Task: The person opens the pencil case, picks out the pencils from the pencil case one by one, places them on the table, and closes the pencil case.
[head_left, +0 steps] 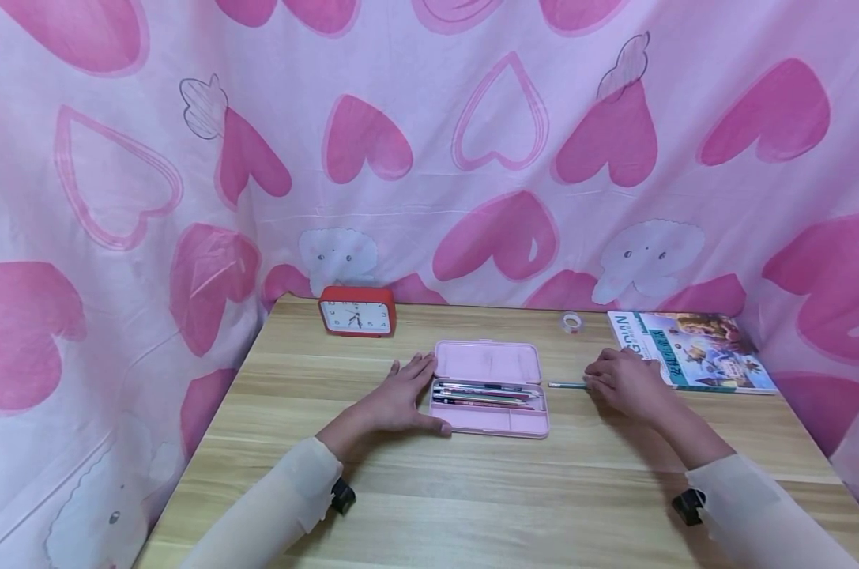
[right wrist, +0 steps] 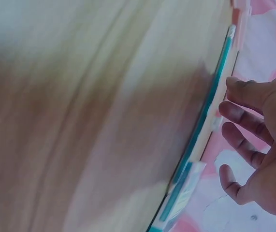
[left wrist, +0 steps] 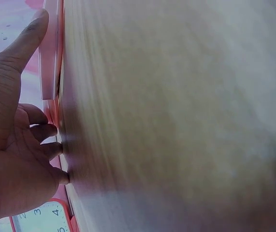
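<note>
A pink pencil case (head_left: 489,363) lies unfolded on the wooden table, with several pencils (head_left: 482,397) side by side in its near half. At its left side rests my left hand (head_left: 399,399), fingers extended by the lid and thumb along the near left corner. In the left wrist view the thumb lies against the edge of the case (left wrist: 50,63). A teal pencil (head_left: 566,386) lies flat to the right of the case. Over its right part is my right hand (head_left: 628,383); the right wrist view shows loosely bent fingers beside the pencil (right wrist: 206,106), not closed round it.
A red clock (head_left: 358,311) stands at the back left. Towards the back right lie a roll of tape (head_left: 572,322) and a book with a colourful cover (head_left: 713,352), close beyond the right hand. A pink curtain with hearts (head_left: 496,237) hangs behind the table (head_left: 472,498).
</note>
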Action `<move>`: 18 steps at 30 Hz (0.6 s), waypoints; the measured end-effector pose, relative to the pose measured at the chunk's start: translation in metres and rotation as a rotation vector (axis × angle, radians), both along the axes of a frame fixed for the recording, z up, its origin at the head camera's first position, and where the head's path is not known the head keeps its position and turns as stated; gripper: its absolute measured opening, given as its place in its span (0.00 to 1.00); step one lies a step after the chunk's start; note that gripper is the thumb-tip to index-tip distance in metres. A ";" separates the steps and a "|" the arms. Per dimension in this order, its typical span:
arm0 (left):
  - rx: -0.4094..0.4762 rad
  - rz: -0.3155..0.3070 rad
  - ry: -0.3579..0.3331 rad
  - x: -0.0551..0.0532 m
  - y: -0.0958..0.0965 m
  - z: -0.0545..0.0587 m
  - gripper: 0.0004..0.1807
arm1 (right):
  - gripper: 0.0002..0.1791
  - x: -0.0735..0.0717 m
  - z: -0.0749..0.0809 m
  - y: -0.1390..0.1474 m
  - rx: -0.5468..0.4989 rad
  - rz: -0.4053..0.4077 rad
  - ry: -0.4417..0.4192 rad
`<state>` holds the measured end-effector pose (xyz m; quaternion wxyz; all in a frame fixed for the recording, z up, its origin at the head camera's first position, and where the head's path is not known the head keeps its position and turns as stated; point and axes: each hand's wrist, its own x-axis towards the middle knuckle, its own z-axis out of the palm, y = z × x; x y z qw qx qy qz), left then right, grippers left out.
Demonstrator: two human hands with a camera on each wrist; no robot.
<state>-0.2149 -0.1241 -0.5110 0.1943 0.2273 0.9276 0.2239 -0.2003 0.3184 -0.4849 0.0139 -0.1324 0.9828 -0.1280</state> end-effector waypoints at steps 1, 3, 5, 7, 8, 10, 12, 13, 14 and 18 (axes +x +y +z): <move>0.000 0.000 0.000 0.000 0.000 0.000 0.77 | 0.11 0.000 0.002 -0.004 -0.005 0.004 -0.002; -0.001 0.001 -0.001 0.000 0.001 0.000 0.77 | 0.11 -0.001 0.005 -0.012 -0.015 0.010 -0.002; -0.004 0.002 -0.002 0.000 0.001 0.001 0.77 | 0.12 0.000 0.009 -0.021 -0.029 0.016 0.000; -0.006 0.002 -0.002 0.000 0.001 0.001 0.77 | 0.13 0.001 0.012 -0.030 -0.045 0.025 0.002; -0.006 0.003 -0.002 0.000 0.001 0.001 0.77 | 0.13 0.001 0.013 -0.035 -0.052 0.028 0.003; -0.002 0.004 -0.006 0.000 0.001 0.002 0.77 | 0.13 0.001 0.013 -0.045 -0.065 0.037 0.007; -0.002 0.005 -0.008 0.000 0.001 0.002 0.77 | 0.13 0.001 0.013 -0.053 -0.078 0.053 0.011; 0.001 0.005 -0.009 0.000 0.001 0.003 0.77 | 0.13 0.001 0.012 -0.058 -0.085 0.063 0.015; 0.006 0.007 -0.013 0.000 0.001 0.003 0.77 | 0.13 0.001 0.011 -0.062 -0.092 0.079 0.021; 0.023 0.017 -0.023 -0.001 0.002 0.004 0.76 | 0.13 0.002 0.010 -0.078 -0.123 0.154 0.041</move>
